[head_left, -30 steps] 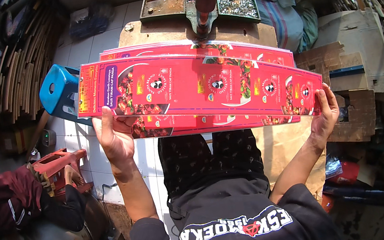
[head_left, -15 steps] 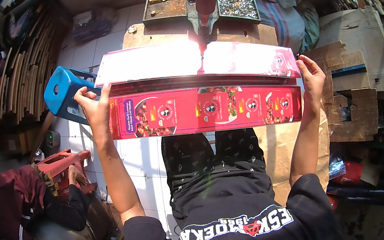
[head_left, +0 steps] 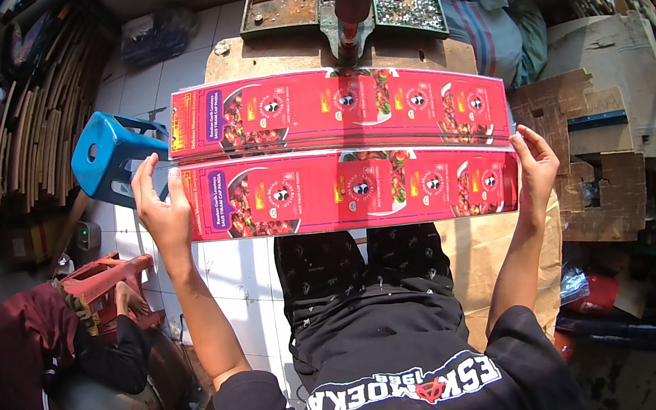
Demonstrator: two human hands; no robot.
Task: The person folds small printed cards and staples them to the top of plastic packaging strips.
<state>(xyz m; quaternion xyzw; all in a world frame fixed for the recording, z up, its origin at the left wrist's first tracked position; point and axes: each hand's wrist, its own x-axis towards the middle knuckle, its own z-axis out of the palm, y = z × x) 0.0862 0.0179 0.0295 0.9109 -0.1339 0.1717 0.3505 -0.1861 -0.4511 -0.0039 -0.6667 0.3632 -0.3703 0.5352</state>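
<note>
Nearby, a blue stool (left) and torn cardboard flank the red sheets.

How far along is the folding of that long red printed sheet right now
Done: the red printed sheet is creased lengthwise, its far panel lying over the wooden board and its near panel hanging toward the person. In hand: the left hand and right hand grip the near panel's two ends. Left: it isn't closed into a box, and nothing fastens it.
</note>
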